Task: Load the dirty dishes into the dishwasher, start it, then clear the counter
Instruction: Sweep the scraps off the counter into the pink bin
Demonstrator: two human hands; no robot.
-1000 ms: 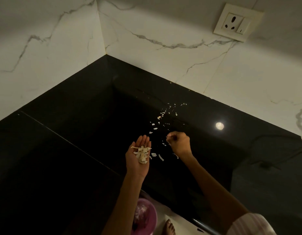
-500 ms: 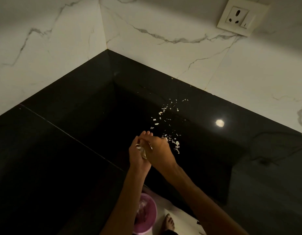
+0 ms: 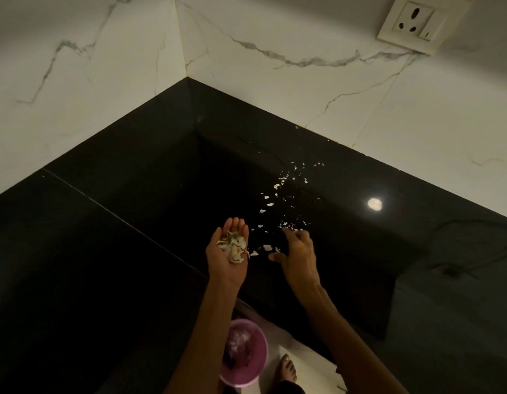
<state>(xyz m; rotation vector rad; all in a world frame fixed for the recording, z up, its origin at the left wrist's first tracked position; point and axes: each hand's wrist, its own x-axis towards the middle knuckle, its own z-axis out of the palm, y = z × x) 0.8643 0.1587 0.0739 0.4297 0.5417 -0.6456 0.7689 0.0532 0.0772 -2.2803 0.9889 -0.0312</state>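
Starting at your left, the polished black stone counter [image 3: 76, 251] runs glossy and dark into the corner, a thin seam crossing it, with white grey-veined marble wall tiles [image 3: 84, 66] rising behind it. Your left hand [image 3: 228, 260] is held palm up over the counter, fingers straight and close together, cupping a small heap of pale, papery, curled peel scraps [image 3: 234, 247] that rests loose on the palm. Just beside it to the right, more scraps [image 3: 280, 194] lie scattered on the counter: thin, irregular, whitish flakes in a loose trail that stretches away toward the back wall, the largest pieces nearest your hands. Your right hand [image 3: 299, 251] is palm down over the near end of that trail, fingers spread and slightly bent, the tips at or very near the flakes; you cannot tell whether any flake is pinched. Below, between your forearms, a round pink plastic bin [image 3: 259, 356] sits on the pale floor with scraps inside, a bare foot [image 3: 286, 371] near it. Farther right, a round lamp reflection [image 3: 375, 204] shines on the stone, and a cream rectangular wall socket [image 3: 417, 22] is set in the marble above
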